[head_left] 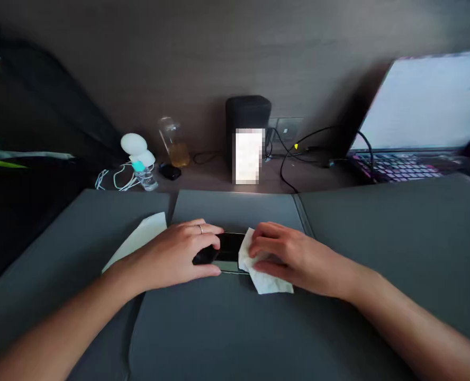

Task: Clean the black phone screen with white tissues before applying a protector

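A black phone (229,247) lies flat on the grey mat (235,328) in the middle. My left hand (179,255), with a ring on one finger, is curled over the phone's left end and holds it down. My right hand (288,256) presses a crumpled white wipe (259,275) against the phone's right end, fingers closed on the wipe. A flat white tissue or paper (137,241) lies on the mat just left of my left hand, partly under the wrist.
At the back stand a black speaker (247,114), a glass jar with amber liquid (173,140), a small bottle (143,175), white round objects with cable (134,148), and an open laptop (417,132) at right. A dark bag (40,116) fills the left.
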Motion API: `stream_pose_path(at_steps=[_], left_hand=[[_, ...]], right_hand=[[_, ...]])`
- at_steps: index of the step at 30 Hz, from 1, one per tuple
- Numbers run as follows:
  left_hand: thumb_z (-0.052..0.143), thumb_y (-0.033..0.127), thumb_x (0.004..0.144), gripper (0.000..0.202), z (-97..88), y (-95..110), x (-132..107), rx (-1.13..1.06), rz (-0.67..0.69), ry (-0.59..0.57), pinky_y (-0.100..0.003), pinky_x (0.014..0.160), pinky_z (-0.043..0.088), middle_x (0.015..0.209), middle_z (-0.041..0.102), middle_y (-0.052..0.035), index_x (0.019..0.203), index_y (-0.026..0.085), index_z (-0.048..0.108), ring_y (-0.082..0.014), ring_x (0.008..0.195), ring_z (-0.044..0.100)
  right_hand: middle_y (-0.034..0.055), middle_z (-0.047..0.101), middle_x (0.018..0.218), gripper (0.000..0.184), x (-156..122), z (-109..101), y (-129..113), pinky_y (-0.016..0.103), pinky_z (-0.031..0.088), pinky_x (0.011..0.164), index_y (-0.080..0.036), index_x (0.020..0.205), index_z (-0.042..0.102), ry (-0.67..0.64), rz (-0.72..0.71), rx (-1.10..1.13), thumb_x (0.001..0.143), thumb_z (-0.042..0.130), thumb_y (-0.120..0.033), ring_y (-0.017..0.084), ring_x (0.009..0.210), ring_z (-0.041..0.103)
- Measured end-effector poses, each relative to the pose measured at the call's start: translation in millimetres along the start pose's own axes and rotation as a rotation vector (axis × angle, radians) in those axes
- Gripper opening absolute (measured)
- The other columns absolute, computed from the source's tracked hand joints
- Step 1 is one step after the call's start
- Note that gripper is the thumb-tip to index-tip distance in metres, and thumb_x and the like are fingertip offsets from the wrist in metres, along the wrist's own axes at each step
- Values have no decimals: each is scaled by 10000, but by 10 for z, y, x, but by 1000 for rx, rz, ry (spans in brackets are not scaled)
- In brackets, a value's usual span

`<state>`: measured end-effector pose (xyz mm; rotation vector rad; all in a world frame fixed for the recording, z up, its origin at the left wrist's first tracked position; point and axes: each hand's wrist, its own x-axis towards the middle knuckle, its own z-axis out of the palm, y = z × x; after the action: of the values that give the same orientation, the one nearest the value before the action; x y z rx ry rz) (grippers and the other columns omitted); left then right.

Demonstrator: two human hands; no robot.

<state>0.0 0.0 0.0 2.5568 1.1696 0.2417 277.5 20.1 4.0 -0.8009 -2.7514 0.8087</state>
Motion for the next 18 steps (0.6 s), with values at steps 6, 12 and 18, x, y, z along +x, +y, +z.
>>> stream_pose_path(at_steps=[6, 12, 18], left_hand=[[700, 372, 850, 183, 8, -5, 10, -1, 18, 12, -365, 895, 506, 1329, 611, -13, 956, 242, 628, -228, 1124, 596], [705, 367, 843, 181, 4, -5, 10, -16, 19, 17, -375, 899, 507, 1327, 615, -22, 949, 239, 634, -230, 1106, 606], [701, 369, 843, 167, 9, -17, 14, -27, 30, 29, -377, 888, 512, 1321, 619, -21, 937, 242, 645, -231, 1081, 615]], right_hand=[[65, 566, 1025, 135, -4, 3, 51, 343, 460, 828, -198, 1001, 656, 66, 58, -43, 960, 537, -246, 186, 945, 558], [69, 567, 1065, 144, -28, -27, 21, 365, 460, 879, -214, 1043, 656, 43, 39, -56, 951, 555, -261, 198, 997, 548], [61, 563, 1145, 203, -69, -77, 30, 374, 461, 916, -239, 1095, 654, 53, 66, -50, 908, 631, -316, 213, 1061, 549]])
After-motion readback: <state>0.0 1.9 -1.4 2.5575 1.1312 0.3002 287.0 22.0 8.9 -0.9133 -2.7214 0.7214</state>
